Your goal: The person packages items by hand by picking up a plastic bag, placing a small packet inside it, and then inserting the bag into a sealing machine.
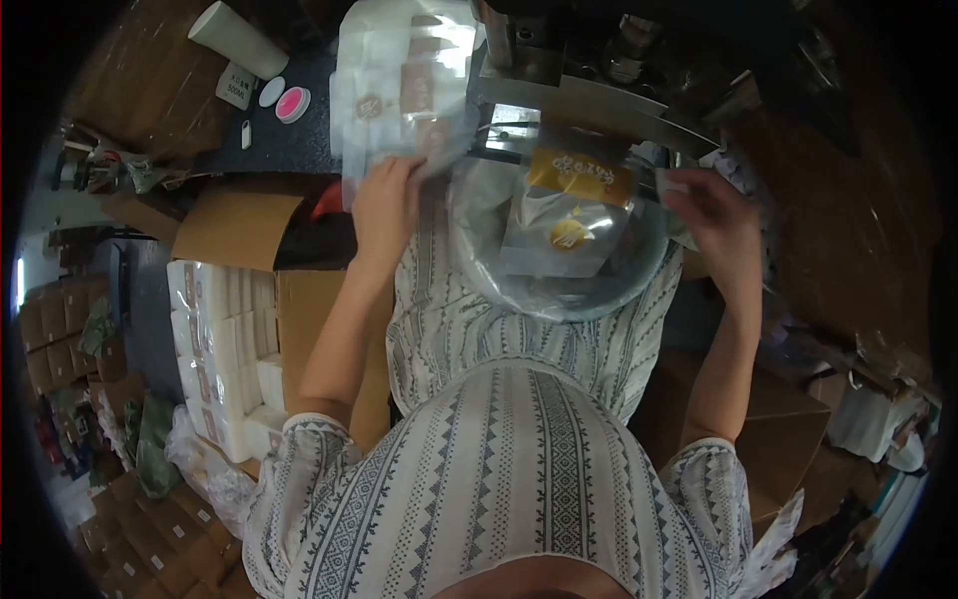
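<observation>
My left hand has its fingertips closed on the lower edge of a clear plastic bag, at a stack of printed plastic bags. To the right, my right hand is slightly blurred, its fingers drawn together beside the end of a metal bar; I cannot tell what they hold. Between my hands, a clear bag with a yellow printed band and a round yellow label hangs below the metal press. Beneath it, a round basin lined with clear plastic sits at my lap.
An open cardboard box stands to the left, near rows of white packs. On the dark tabletop are a white cup and a small tub of pink stuff. Another carton stands at the right.
</observation>
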Action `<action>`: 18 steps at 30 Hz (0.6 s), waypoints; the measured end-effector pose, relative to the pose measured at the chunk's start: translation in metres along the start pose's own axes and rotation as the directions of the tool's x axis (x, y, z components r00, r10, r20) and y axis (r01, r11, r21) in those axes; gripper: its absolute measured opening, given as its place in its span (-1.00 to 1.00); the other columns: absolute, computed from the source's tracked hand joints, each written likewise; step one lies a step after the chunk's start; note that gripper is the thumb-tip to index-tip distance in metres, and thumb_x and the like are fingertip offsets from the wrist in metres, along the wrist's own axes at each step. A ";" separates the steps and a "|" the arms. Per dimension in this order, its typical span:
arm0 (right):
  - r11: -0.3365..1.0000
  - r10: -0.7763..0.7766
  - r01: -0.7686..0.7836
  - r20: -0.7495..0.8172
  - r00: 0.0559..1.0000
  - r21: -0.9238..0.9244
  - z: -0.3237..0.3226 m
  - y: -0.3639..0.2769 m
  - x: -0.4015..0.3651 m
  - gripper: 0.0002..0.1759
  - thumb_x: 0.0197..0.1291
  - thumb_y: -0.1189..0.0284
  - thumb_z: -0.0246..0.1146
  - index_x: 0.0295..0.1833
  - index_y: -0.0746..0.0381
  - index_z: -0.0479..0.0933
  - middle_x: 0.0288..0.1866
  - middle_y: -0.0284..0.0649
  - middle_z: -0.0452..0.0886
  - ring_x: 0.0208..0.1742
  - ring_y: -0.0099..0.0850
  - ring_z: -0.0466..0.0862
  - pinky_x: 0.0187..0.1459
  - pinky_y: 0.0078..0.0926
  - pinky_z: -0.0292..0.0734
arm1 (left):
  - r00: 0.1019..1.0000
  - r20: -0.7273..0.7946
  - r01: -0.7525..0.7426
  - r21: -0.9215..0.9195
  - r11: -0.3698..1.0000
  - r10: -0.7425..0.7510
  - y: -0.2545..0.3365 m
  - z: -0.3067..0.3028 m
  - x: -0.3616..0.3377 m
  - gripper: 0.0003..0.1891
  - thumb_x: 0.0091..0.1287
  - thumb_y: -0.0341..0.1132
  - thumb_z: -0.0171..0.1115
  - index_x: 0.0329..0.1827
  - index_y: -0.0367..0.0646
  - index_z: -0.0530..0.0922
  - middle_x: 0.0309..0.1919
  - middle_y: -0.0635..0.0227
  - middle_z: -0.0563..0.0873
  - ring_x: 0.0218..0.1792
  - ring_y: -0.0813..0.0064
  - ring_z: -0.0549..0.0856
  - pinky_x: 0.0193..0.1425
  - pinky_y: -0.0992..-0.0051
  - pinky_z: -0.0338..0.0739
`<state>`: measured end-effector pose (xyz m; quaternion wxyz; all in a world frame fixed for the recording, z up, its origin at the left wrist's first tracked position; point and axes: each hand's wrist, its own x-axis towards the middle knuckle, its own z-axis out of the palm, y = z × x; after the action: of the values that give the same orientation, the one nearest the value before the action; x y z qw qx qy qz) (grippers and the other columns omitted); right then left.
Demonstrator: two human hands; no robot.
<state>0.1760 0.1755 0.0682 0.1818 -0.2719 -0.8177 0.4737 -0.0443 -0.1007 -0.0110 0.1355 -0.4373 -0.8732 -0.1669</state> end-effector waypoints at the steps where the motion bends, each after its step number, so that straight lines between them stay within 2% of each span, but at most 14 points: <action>1: 0.995 -0.096 0.096 0.071 0.993 0.003 0.013 -0.013 -0.001 -0.78 0.12 0.50 0.31 -0.08 0.25 0.63 -0.25 -0.14 0.69 -0.25 -0.23 0.68 -0.18 -0.44 0.53 | 0.991 -0.011 0.130 -0.067 0.989 -0.131 0.002 -0.008 -0.005 -0.75 0.22 -0.36 0.29 -0.05 -0.15 0.56 -0.11 0.22 0.65 -0.12 0.11 0.64 -0.11 0.31 0.52; 2: 0.981 -0.195 0.196 0.141 0.971 0.012 0.024 -0.023 0.000 -0.80 0.10 0.54 0.31 -0.11 0.25 0.63 -0.24 -0.16 0.68 -0.23 -0.23 0.67 -0.14 -0.43 0.52 | 0.965 -0.019 0.257 -0.133 0.957 -0.262 0.004 -0.015 -0.008 -0.81 0.19 -0.41 0.29 -0.12 -0.14 0.60 -0.21 0.25 0.69 -0.23 0.13 0.67 -0.20 0.32 0.55; 3: 0.979 -0.202 0.203 0.140 0.969 0.011 0.034 -0.027 0.005 -0.80 0.10 0.54 0.31 -0.11 0.25 0.63 -0.24 -0.16 0.68 -0.23 -0.23 0.67 -0.14 -0.43 0.52 | 0.964 -0.026 0.257 -0.134 0.957 -0.263 0.011 -0.022 -0.009 -0.81 0.19 -0.41 0.29 -0.12 -0.14 0.60 -0.21 0.25 0.69 -0.23 0.13 0.67 -0.20 0.32 0.55; 5: 0.786 -0.567 0.602 0.222 0.793 -0.141 0.053 -0.030 0.013 -0.78 0.12 0.56 0.30 -0.08 0.22 0.62 -0.13 -0.27 0.67 -0.13 -0.44 0.64 -0.13 -0.54 0.52 | 0.959 -0.201 0.174 -0.143 0.974 -0.201 0.034 -0.031 -0.012 -0.92 0.20 -0.44 0.27 -0.26 -0.12 0.64 -0.37 0.27 0.69 -0.38 0.15 0.68 -0.34 0.34 0.55; 6: 0.787 -0.567 0.601 0.221 0.793 -0.137 0.060 -0.034 0.013 -0.78 0.12 0.56 0.30 -0.08 0.22 0.62 -0.13 -0.27 0.67 -0.13 -0.44 0.64 -0.13 -0.54 0.52 | 0.959 -0.199 0.174 -0.139 0.975 -0.200 0.043 -0.035 -0.012 -0.92 0.20 -0.44 0.27 -0.26 -0.12 0.64 -0.37 0.27 0.69 -0.38 0.15 0.68 -0.34 0.34 0.55; 8: 0.631 -0.654 0.718 0.295 0.697 -0.295 0.066 -0.042 0.014 -0.77 0.12 0.56 0.29 -0.07 0.20 0.61 -0.08 -0.29 0.65 -0.07 -0.33 0.63 -0.06 -0.42 0.53 | 0.977 -0.171 0.067 -0.303 0.951 -0.123 0.059 -0.040 -0.012 -0.93 0.24 -0.41 0.26 -0.24 -0.14 0.63 -0.36 0.25 0.68 -0.34 0.14 0.68 -0.33 0.35 0.55; 9: 0.631 -0.654 0.717 0.294 0.697 -0.298 0.066 -0.040 0.013 -0.77 0.12 0.56 0.29 -0.07 0.20 0.61 -0.08 -0.29 0.65 -0.07 -0.33 0.63 -0.06 -0.42 0.53 | 0.978 -0.172 0.065 -0.304 0.950 -0.122 0.063 -0.042 -0.012 -0.93 0.24 -0.41 0.26 -0.24 -0.14 0.63 -0.36 0.25 0.68 -0.34 0.14 0.68 -0.33 0.35 0.55; 11: 0.680 -0.635 0.709 0.333 0.697 -0.187 0.064 -0.036 0.011 -0.68 0.11 0.56 0.28 0.03 0.18 0.58 -0.08 -0.28 0.66 -0.07 -0.34 0.64 0.00 -0.39 0.50 | 1.000 0.026 0.009 -0.413 0.910 0.003 0.071 -0.044 -0.010 -0.93 0.26 -0.38 0.25 -0.27 -0.17 0.63 -0.34 0.21 0.69 -0.36 0.11 0.67 -0.35 0.35 0.53; 12: 0.680 -0.634 0.708 0.334 0.698 -0.190 0.060 -0.037 0.010 -0.68 0.11 0.56 0.28 0.03 0.18 0.58 -0.08 -0.28 0.66 -0.07 -0.34 0.64 0.00 -0.39 0.50 | 1.000 0.027 0.008 -0.416 0.909 0.004 0.074 -0.039 -0.009 -0.93 0.26 -0.38 0.25 -0.27 -0.17 0.63 -0.34 0.21 0.69 -0.36 0.11 0.67 -0.35 0.35 0.53; 14: 0.964 -0.247 0.267 0.365 0.898 -0.006 0.049 -0.038 0.008 -0.64 0.13 0.54 0.29 0.09 0.17 0.55 -0.08 -0.26 0.66 -0.02 -0.36 0.65 0.03 -0.41 0.49 | 0.982 0.162 0.017 -0.593 0.805 0.099 0.080 -0.022 -0.003 -0.90 0.28 -0.36 0.25 -0.26 -0.20 0.64 -0.35 0.17 0.69 -0.41 0.25 0.71 -0.40 0.35 0.51; 15: 0.963 -0.249 0.270 0.363 0.898 -0.007 0.046 -0.032 0.008 -0.64 0.13 0.54 0.29 0.09 0.17 0.55 -0.08 -0.26 0.66 -0.02 -0.36 0.65 0.03 -0.41 0.49 | 0.982 0.160 0.014 -0.593 0.805 0.100 0.084 -0.012 0.002 -0.90 0.28 -0.36 0.25 -0.26 -0.20 0.64 -0.35 0.17 0.69 -0.41 0.25 0.71 -0.40 0.35 0.51; 16: 0.964 -0.240 0.260 0.239 0.941 -0.056 0.044 -0.023 0.008 -0.63 0.14 0.52 0.29 0.10 0.18 0.55 -0.08 -0.24 0.67 -0.02 -0.37 0.65 0.03 -0.43 0.49 | 0.930 0.368 0.278 -0.704 0.654 0.001 0.088 -0.001 0.008 -0.87 0.31 -0.34 0.24 -0.25 -0.23 0.64 -0.36 0.19 0.70 -0.42 0.37 0.71 -0.42 0.37 0.50; 17: 0.964 -0.232 0.243 0.107 0.967 -0.105 0.039 -0.017 0.009 -0.63 0.15 0.50 0.30 0.12 0.19 0.54 -0.08 -0.21 0.67 -0.01 -0.38 0.65 0.02 -0.44 0.49 | 0.819 0.572 0.527 -0.723 0.448 -0.041 0.090 0.008 0.016 -0.83 0.33 -0.32 0.23 -0.24 -0.27 0.64 -0.37 0.21 0.71 -0.42 0.49 0.71 -0.44 0.39 0.49; 18: 0.964 -0.232 0.243 0.103 0.967 -0.111 0.032 -0.015 0.007 -0.63 0.15 0.50 0.30 0.12 0.19 0.54 -0.08 -0.21 0.67 -0.01 -0.38 0.65 0.02 -0.44 0.49 | 0.821 0.569 0.523 -0.727 0.446 -0.035 0.092 0.014 0.028 -0.83 0.33 -0.32 0.23 -0.24 -0.27 0.64 -0.37 0.21 0.71 -0.42 0.49 0.71 -0.44 0.39 0.49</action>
<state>0.1484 0.1523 0.0658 0.1834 -0.1610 -0.8793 0.4091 0.0127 -0.0228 0.0034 -0.3497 -0.3149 -0.7361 -0.4866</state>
